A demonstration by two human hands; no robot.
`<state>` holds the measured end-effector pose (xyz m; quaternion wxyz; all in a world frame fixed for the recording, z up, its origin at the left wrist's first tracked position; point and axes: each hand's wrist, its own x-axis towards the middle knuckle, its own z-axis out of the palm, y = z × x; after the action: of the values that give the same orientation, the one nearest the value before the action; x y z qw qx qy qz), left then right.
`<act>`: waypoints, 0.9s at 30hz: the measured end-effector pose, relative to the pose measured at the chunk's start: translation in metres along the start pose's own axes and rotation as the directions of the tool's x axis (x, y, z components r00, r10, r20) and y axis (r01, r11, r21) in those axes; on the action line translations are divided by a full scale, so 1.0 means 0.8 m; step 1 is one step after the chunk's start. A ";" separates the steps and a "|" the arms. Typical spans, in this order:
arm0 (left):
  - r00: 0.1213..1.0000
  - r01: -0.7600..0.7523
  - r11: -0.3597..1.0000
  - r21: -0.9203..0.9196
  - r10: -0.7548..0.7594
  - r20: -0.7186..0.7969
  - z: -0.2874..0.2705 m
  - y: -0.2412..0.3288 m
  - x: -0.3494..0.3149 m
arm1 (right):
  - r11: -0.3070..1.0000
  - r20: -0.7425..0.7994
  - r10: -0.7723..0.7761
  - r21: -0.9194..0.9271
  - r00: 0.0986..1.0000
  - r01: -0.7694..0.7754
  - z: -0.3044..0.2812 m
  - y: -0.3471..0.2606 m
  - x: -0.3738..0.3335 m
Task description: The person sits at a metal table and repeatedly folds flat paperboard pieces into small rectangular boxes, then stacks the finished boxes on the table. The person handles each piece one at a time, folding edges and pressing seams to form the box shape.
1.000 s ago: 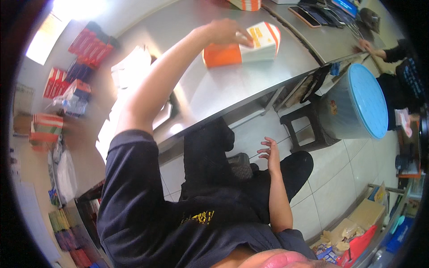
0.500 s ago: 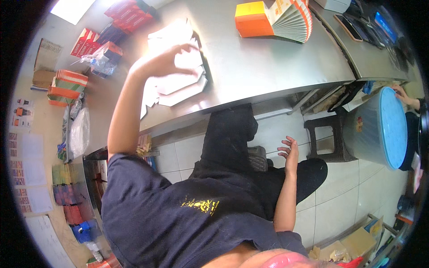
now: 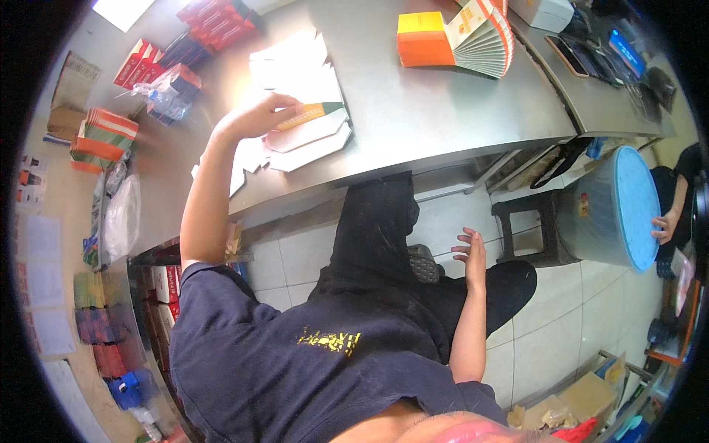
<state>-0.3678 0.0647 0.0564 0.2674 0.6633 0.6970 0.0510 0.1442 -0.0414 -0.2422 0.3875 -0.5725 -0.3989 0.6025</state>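
A steel-topped table [image 3: 428,122] spreads beneath the left hand [image 3: 266,118] and runs on well to its right. Far to that side, beyond the right hand [image 3: 470,258], stands a translucent tub [image 3: 580,214] with a light-blue lid; a co-worker's hand [image 3: 668,225] is at the lid's far edge. A dark plastic stool [image 3: 552,229] sits between the right hand and the tub.

The left arm reaches out over the table's near edge, its forearm nearly straight; the wrist bends so that the hand turns inward and the fingers point rightward, knuckles up. The right forearm is raised beside the bent knee, the hand held in the air with fingers apart and loosely curved, gripping nothing.

Under and around the left hand lies an overlapping pile of flat white card pieces [image 3: 306,148]. Farther out and to the right of that hand rests a fanned stack of orange-and-white cartons [image 3: 484,46] with a yellow-and-orange block at its left end. Nearer the body and left of the same hand is a white plastic bag [image 3: 123,219].

Smallest is a yellow printed strip with a green end [image 3: 312,115], right at the left fingertips on the pile; whether they pinch it or merely touch it cannot be told.
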 end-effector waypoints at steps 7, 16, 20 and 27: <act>0.416 -0.265 0.959 0.103 0.210 -0.885 0.015 0.079 -0.060 | 0.991 -0.041 -0.123 0.048 0.992 0.125 0.021 -0.006 -0.026; 0.563 -0.818 0.498 -0.288 0.588 -0.580 0.196 0.335 -0.109 | 0.446 -0.387 -0.885 -0.552 0.258 0.704 0.010 -0.082 -0.073; 0.765 -0.602 0.542 -0.586 0.602 -0.229 0.314 0.377 -0.073 | 0.273 -0.143 -0.960 -0.683 0.242 0.677 -0.008 -0.099 -0.105; 0.845 0.062 0.178 -0.982 0.514 0.147 0.433 0.380 0.006 | 0.539 -0.235 -0.786 -0.714 0.572 0.447 -0.011 -0.090 -0.109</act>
<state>0.0577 0.0059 -0.1106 0.7619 0.4386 0.3139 0.3585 0.1574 -0.0945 -0.1428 0.4812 -0.6140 -0.6208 0.0777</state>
